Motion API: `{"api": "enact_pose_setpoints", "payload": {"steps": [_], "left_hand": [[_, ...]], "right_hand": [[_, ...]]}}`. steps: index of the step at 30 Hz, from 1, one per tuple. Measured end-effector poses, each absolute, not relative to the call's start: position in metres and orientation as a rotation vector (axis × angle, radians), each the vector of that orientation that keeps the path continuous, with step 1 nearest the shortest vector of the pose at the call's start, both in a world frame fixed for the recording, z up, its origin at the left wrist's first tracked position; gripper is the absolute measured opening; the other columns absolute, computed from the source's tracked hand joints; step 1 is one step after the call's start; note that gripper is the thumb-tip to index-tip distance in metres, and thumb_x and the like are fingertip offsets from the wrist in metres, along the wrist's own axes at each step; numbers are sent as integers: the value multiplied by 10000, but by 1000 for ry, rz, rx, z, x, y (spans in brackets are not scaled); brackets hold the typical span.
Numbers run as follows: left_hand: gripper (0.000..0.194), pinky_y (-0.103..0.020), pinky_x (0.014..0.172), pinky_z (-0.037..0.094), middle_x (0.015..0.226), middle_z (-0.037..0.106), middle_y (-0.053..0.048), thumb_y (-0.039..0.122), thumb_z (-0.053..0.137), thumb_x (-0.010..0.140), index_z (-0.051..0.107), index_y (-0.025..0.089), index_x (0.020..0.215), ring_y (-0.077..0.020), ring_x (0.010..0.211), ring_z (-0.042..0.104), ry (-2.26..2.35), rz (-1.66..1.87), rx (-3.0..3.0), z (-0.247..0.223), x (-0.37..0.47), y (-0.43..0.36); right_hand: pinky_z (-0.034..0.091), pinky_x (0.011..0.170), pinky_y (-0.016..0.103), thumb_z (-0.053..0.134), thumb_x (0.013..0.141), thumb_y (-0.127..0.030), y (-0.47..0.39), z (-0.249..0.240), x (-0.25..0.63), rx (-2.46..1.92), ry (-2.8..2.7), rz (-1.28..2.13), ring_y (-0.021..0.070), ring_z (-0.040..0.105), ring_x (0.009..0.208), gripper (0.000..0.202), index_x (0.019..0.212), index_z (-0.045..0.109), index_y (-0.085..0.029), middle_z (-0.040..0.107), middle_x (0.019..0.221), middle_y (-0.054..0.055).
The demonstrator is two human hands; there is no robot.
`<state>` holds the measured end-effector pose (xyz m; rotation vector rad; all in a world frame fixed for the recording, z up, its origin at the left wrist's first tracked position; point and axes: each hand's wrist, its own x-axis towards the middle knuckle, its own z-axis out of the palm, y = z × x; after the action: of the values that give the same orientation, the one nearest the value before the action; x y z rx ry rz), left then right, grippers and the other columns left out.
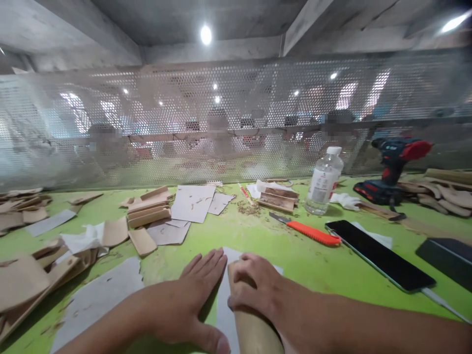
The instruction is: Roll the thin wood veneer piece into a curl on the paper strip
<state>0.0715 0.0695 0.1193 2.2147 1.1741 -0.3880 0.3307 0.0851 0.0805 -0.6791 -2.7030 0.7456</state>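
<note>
My right hand (254, 290) is closed over a curved tan wooden piece (254, 334) that lies on a grey sheet of sandpaper (224, 314) on the green table (309, 265). My left hand (191, 300) lies flat with fingers spread, pressing the left edge of that sheet down. The wooden piece runs from under my right fingers toward the bottom edge of the view.
Stacks of tan wooden pieces (149, 211) and grey sheets (193, 201) lie left and centre. An orange utility knife (309, 232), a plastic bottle (324, 182), a phone (379, 253), a red-and-black drill (391, 167) and a dark case (448, 253) sit to the right. A perforated metal screen (236, 118) backs the table.
</note>
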Motion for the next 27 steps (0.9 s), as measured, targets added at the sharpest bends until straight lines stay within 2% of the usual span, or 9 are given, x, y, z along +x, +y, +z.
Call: {"api": "enact_pose_setpoints", "payload": {"steps": [2,4,6,10,13,15,19,23,27], "left_hand": [[1353,-522,1261,56,1667,-172,-121,904,609,790,-77,112,1646,-350,1556,-122,1181,-389,2204,120,72,69],[1347,-523,1262,67,1664,-177,-124,900,610,795,-78,118,1649,-352,1556,-119,1206,-386,2207,120,72,69],[1349,-526,1262,72,1666,-176,-126,898,619,791,-70,121,1652,-353,1556,-122,1214,-384,2219,119,71,69],[1347,-549,1259,101,1679,-131,-131,916,615,776,-42,143,1662,-368,1561,-82,1187,-337,2224,115,70,69],[1337,-554,1260,102,1676,-140,-134,908,615,787,-37,137,1663,-370,1561,-82,1215,-290,2234,113,70,69],[1330,-569,1259,100,1674,-145,-131,896,626,792,-32,136,1664,-374,1559,-90,1214,-286,2241,113,69,69],[1334,-554,1264,90,1680,-139,-127,877,655,793,-33,136,1664,-371,1558,-97,1214,-323,2211,114,69,69],[1343,-522,1269,67,1680,-158,-121,876,652,796,-52,130,1663,-357,1558,-115,1221,-320,2221,114,69,70],[1343,-549,1263,78,1680,-147,-121,910,626,781,-35,147,1668,-362,1560,-104,1180,-335,2229,113,69,71]], "right_hand": [[364,1151,580,864,548,-592,87,80,330,-758,-2676,783,376,429,1280,843,1277,638,-232,431,1339,136],[414,1108,553,840,607,-596,88,80,330,-937,-2592,729,360,444,1253,795,1281,646,-221,425,1336,142],[389,1117,575,828,624,-599,88,80,330,-959,-2567,664,360,438,1245,747,1245,664,-218,448,1301,138],[371,1133,568,858,549,-622,88,79,329,-716,-2662,702,354,437,1237,803,1231,673,-242,476,1286,118],[412,1096,563,828,613,-643,91,78,330,-916,-2596,654,361,445,1234,805,1270,664,-208,462,1321,149],[390,1112,586,819,627,-639,90,78,329,-960,-2568,612,375,433,1247,781,1251,667,-195,478,1311,157],[337,1164,584,841,572,-665,89,81,329,-762,-2647,692,372,418,1281,805,1230,673,-233,500,1332,128],[379,1115,624,783,670,-686,93,81,332,-1058,-2566,627,397,431,1282,816,1296,652,-180,458,1375,186],[251,1212,609,820,604,-672,89,79,330,-650,-2677,625,366,457,1276,811,1249,662,-207,527,1301,139]]}}
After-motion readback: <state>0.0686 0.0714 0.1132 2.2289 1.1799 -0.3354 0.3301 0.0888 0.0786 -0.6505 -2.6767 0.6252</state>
